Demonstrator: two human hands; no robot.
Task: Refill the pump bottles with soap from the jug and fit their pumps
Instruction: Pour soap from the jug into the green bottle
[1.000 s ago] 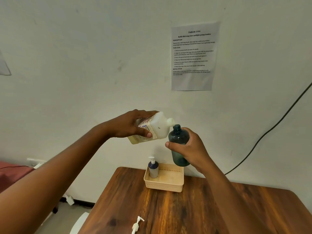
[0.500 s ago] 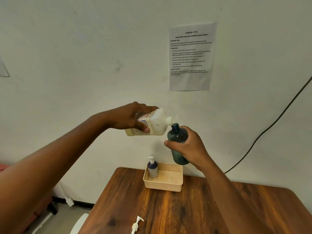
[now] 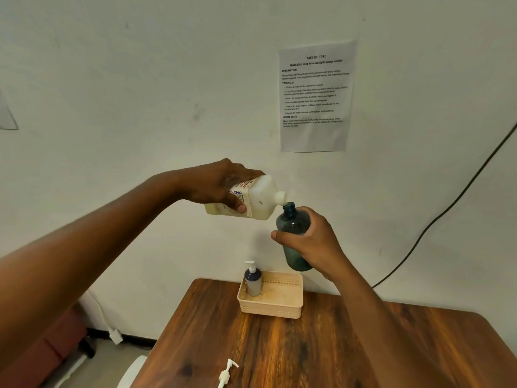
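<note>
I see both hands raised above a wooden bench [image 3: 321, 354], in front of a pale wall. The left hand [image 3: 221, 183] is wrapped around a white soap jug [image 3: 253, 198], tipped nearly level, its spout just over the open neck of a dark teal bottle [image 3: 293, 228]. The right hand [image 3: 310, 245] grips that bottle upright around its middle. Below, a beige basket [image 3: 272, 306] sits on the bench with a capped pump bottle [image 3: 253, 280] standing in its left corner. A loose white pump [image 3: 228, 372] lies near the bench's front edge.
</note>
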